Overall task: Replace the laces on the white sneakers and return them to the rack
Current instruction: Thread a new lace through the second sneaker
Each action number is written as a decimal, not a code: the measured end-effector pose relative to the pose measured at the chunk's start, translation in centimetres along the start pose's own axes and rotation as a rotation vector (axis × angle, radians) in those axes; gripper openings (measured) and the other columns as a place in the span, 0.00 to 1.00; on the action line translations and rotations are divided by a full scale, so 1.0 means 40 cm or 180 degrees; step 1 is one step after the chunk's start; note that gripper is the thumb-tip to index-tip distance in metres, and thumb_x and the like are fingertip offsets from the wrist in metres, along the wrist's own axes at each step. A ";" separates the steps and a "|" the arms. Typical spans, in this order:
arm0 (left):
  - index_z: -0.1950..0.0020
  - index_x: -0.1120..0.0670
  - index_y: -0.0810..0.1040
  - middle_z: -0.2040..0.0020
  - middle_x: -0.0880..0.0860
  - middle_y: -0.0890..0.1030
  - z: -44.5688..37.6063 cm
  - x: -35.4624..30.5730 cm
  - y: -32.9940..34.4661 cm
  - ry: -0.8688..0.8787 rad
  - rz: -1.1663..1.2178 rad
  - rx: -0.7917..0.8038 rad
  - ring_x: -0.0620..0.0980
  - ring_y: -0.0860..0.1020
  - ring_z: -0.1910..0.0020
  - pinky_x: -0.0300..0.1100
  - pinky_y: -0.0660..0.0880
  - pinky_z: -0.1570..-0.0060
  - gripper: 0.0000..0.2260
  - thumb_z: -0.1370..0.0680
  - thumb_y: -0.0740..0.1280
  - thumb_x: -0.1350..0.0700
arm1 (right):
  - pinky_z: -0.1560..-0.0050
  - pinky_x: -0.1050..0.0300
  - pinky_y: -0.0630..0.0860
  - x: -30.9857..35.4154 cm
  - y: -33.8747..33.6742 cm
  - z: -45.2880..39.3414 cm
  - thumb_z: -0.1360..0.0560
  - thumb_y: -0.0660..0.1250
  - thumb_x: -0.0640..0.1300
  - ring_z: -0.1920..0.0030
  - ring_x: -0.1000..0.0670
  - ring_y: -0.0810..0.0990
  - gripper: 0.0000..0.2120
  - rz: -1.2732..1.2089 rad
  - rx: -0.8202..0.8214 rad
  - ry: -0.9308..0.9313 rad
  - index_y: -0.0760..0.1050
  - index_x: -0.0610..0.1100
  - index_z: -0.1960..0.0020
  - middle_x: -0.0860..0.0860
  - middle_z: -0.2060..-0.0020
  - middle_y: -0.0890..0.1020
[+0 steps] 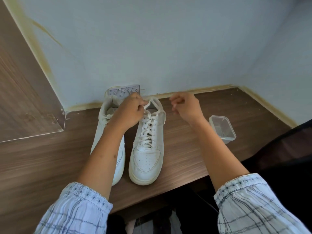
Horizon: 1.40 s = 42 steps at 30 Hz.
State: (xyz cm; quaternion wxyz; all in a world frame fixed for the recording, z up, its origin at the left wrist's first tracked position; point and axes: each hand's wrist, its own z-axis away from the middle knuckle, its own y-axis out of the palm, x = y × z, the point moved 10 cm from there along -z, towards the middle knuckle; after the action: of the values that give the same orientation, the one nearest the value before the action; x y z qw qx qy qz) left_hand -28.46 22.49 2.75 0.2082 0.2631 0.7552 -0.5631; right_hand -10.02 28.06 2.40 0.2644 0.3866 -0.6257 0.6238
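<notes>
Nearest of all were two sleeves point(76, 211) of pale checked cloth, gathered at the elbow, with bare forearms reaching forward over the brown wood-grain worktop point(194, 149); on that worktop stood the pair of white sneakers, toes toward the person and heels toward the wall point(152, 48); the laced sneaker point(146, 159) stood on the right of the pair, its white lace point(148, 130) crossing up the eyelets; the other sneaker point(103, 125) stood just beside it on the left, largely hidden under the left forearm; at the collar of the laced sneaker the left hand point(127, 112) was closed, pinching a loop of the lace between fingers and thumb; the right hand point(185, 108) hovered just right of that collar, fingers curled inward, and whether it gripped a lace end I could not tell; further right of the laced sneaker, apart from it, sat a clear plastic container point(222, 129), lidless; behind the sneakers' heels, against the wall, a small grey patterned panel point(124, 92) showed.
</notes>
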 end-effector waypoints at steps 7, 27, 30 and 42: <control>0.34 0.52 0.77 0.30 0.48 0.71 0.043 -0.008 0.047 0.0234 -0.0271 -0.0060 0.51 0.65 0.30 0.48 0.58 0.31 0.19 0.17 0.54 0.45 | 0.53 0.63 0.81 -0.143 0.141 0.054 0.23 0.67 0.34 0.55 0.53 0.84 0.10 -0.0357 0.0473 0.0618 0.80 0.41 0.43 0.47 0.52 0.84; 0.28 0.53 0.69 0.33 0.45 0.71 0.185 0.015 0.056 -0.0175 0.1488 -0.0678 0.27 0.67 0.37 0.22 0.63 0.41 0.18 0.18 0.61 0.54 | 0.45 0.53 0.74 0.109 0.197 0.065 0.17 0.56 0.54 0.46 0.49 0.79 0.18 0.1390 0.1872 -0.0784 0.78 0.44 0.41 0.49 0.48 0.82; 0.25 0.53 0.65 0.26 0.48 0.66 0.184 0.018 0.074 -0.0251 0.1337 -0.0502 0.37 0.63 0.28 0.31 0.59 0.31 0.23 0.20 0.65 0.57 | 0.52 0.55 0.67 0.088 0.225 0.084 0.16 0.53 0.52 0.55 0.50 0.77 0.20 0.1554 0.1759 -0.0965 0.77 0.40 0.48 0.47 0.57 0.81; 0.26 0.53 0.67 0.29 0.47 0.70 0.192 -0.007 0.012 -0.0082 0.0992 -0.0593 0.40 0.67 0.31 0.31 0.64 0.32 0.20 0.18 0.61 0.56 | 0.63 0.65 0.72 0.146 0.185 0.029 0.18 0.57 0.39 0.60 0.56 0.77 0.06 0.0826 0.0887 -0.1180 0.69 0.43 0.42 0.55 0.60 0.77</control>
State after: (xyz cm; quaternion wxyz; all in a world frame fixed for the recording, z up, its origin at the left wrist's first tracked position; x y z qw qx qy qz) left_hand -27.81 15.17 0.43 0.3261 0.3494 0.7514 -0.4550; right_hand -19.16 25.46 2.78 0.0073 0.4435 -0.6158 0.6512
